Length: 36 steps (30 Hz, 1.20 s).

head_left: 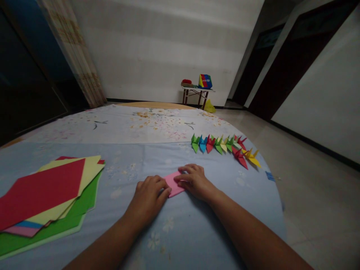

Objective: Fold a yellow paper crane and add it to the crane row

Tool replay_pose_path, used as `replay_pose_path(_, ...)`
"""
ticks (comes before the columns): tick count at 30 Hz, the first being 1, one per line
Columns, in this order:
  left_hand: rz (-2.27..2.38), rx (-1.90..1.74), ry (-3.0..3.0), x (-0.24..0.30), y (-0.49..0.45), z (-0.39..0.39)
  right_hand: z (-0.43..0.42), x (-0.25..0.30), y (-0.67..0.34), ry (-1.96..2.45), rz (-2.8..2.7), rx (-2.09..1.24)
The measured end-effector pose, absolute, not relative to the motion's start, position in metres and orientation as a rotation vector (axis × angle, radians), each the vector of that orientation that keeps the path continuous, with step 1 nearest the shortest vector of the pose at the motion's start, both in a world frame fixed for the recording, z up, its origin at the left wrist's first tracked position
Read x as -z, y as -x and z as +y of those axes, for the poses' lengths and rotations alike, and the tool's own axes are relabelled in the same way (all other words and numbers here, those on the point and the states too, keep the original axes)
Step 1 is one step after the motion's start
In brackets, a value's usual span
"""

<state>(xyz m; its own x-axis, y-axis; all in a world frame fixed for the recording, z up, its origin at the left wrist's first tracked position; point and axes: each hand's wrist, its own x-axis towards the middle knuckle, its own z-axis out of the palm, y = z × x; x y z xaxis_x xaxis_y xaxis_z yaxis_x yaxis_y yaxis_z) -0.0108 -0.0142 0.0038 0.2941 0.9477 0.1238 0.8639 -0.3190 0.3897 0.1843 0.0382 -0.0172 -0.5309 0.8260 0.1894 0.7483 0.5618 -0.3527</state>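
Note:
A small folded piece of pink paper lies on the cloth in front of me. My left hand grips its left side, fingers bent together and thumb at the near left corner. On the right side, my right hand has its fingertips curled down onto the paper, covering the right end. Several folded paper cranes in green, blue, red and yellow stand in a row beyond my right hand. A yellow crane is at the row's right end.
A pile of coloured paper sheets lies at the left. A blue flowered tablecloth covers the round table, with a white flowered part farther back. Against the wall, a small stand holds a colourful box.

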Motion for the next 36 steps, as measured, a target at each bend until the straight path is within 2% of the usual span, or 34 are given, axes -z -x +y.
replay_pose_path(15,1.734,-0.393,-2.43,-0.002,0.004,-0.017,0.039,0.019,-0.184,1.289,-2.453,-0.331)
replay_pose_path(23,1.733,-0.429,-2.461,0.003,0.006,-0.019,0.021,0.019,-0.174,1.305,-2.485,-0.197)
replay_pose_path(36,1.742,-0.375,-2.466,-0.001,0.006,-0.019,0.033,0.014,-0.204,1.727,-2.368,-0.351)
